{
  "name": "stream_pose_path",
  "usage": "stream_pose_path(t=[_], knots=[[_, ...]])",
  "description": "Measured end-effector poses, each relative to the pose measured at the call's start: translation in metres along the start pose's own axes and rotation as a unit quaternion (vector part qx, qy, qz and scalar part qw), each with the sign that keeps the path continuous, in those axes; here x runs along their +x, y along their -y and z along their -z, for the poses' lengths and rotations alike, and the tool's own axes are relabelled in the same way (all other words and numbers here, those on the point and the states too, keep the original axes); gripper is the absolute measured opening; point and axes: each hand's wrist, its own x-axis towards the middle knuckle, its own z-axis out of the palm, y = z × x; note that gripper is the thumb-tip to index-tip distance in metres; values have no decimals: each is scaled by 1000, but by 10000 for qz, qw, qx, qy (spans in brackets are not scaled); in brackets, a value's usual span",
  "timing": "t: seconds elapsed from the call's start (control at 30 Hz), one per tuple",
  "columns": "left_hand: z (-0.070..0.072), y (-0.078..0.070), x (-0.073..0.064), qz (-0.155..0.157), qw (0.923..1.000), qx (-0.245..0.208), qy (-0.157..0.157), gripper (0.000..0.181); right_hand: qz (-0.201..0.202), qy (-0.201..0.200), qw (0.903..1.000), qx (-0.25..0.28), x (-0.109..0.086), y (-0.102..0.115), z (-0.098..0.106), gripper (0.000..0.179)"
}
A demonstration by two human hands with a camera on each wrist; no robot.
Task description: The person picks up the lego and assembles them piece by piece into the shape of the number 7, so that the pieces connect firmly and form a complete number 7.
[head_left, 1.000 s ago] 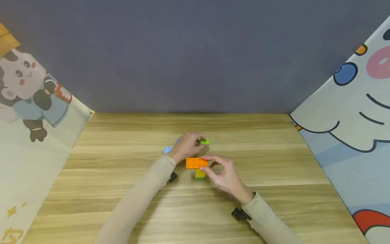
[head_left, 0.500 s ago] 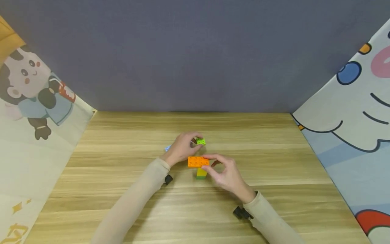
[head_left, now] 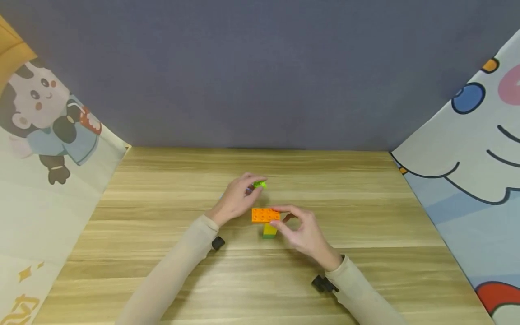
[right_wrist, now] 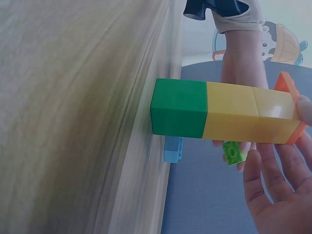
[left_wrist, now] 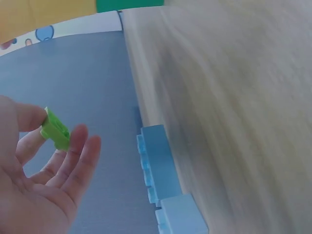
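My left hand (head_left: 234, 199) pinches a small lime-green building brick (left_wrist: 56, 131) between thumb and fingers, raised above the table. Nearer to me, an upright tower has a green brick (right_wrist: 178, 107) at its base and yellow bricks (right_wrist: 231, 112) above. An orange studded brick (head_left: 262, 215) lies across its top and juts out to the left in the head view. My right hand (head_left: 302, 230) grips the right end of this orange brick with thumb and index finger; its other fingers extend beside the tower in the right wrist view.
Two blue bricks, one darker (left_wrist: 163, 161) and one lighter (left_wrist: 183, 214), lie on the wooden table (head_left: 345, 194) under my left hand, mostly hidden in the head view. A grey panel (head_left: 260, 76) closes off the back, with printed panels at both sides.
My left hand has drawn a little to the left with the lime-green brick, which is now tilted. The blue bricks have become mostly covered in the head view. My right hand keeps its hold.
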Motion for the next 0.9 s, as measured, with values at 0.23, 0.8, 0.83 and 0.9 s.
stream_pose_path(t=[0.23, 0.8, 0.83, 0.9], knots=[[8, -1, -11, 23, 9986, -491, -176, 36, 92, -3, 10000, 30, 1, 0, -1, 33], [23, -4, -43, 397, 9731, -2218, 489, 34, 35, -28, 10000, 22, 0, -2, 0, 33], [23, -3, -44, 461, 9729, -2212, 493, 35, 22, -23, 10000, 19, 0, -2, 0, 33], [24, -2, -47, 574, 9720, -2221, 515, 35, 7, -15, 10000, 17, 0, -1, 0, 33]])
